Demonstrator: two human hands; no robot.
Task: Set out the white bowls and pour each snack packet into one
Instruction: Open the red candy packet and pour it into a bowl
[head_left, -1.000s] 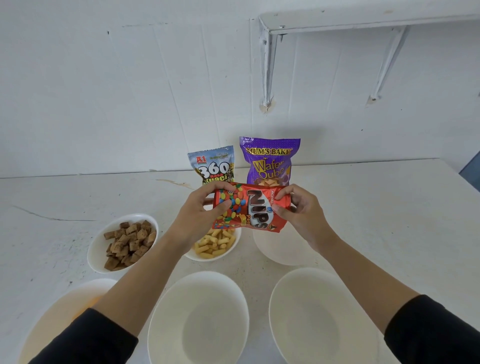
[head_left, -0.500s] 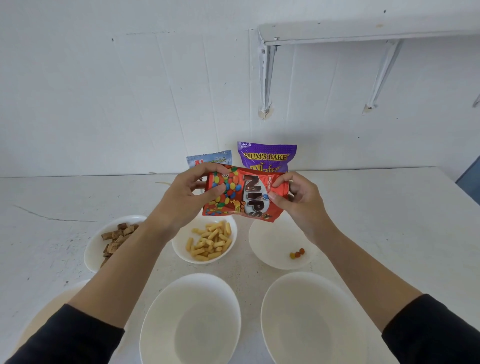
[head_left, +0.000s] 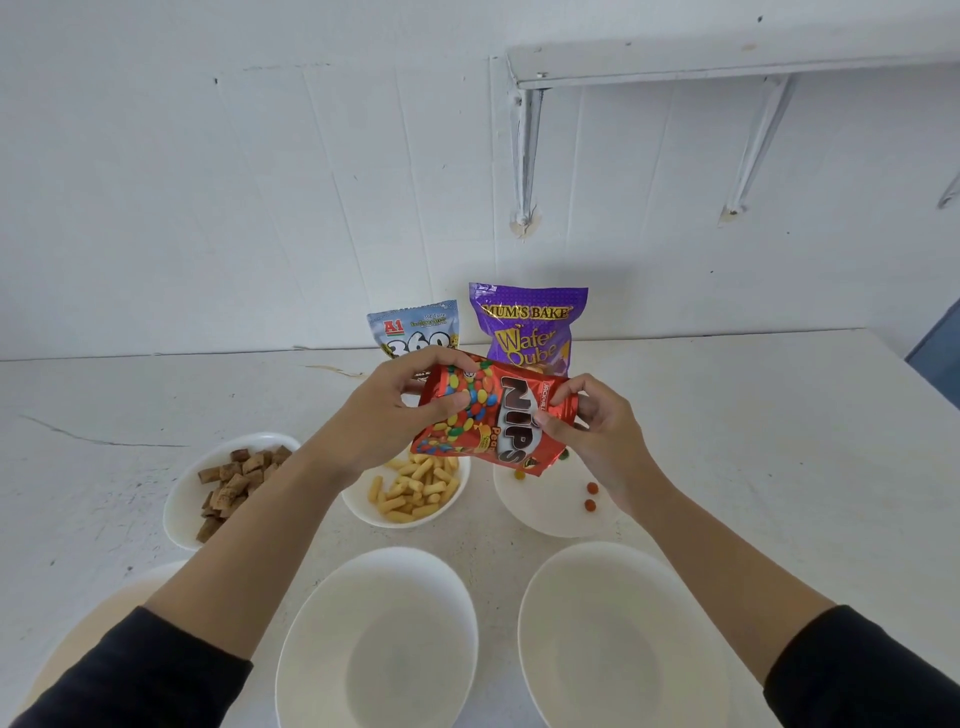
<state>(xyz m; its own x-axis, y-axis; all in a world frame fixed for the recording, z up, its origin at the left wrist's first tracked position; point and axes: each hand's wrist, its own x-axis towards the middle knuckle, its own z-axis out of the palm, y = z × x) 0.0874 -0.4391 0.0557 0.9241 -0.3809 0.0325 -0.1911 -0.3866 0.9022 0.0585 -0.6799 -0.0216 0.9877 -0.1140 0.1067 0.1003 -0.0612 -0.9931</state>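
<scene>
Both hands hold a red Nips packet tilted over a white bowl at the back right. My left hand grips its left end and my right hand its right end. A few coloured candies lie in that bowl. To the left, one white bowl holds yellow puffs and another holds brown squares. Two white bowls with nothing in them sit nearest me. A blue 360 packet and a purple Wafer Qube packet stand behind.
Everything rests on a white table against a white wall. A white shelf on brackets juts out above at the right. Part of another bowl shows at the lower left, half hidden by my left sleeve.
The Nips packet has tipped further, its right end now lower over the back right bowl. Candies have started to drop into that bowl.
</scene>
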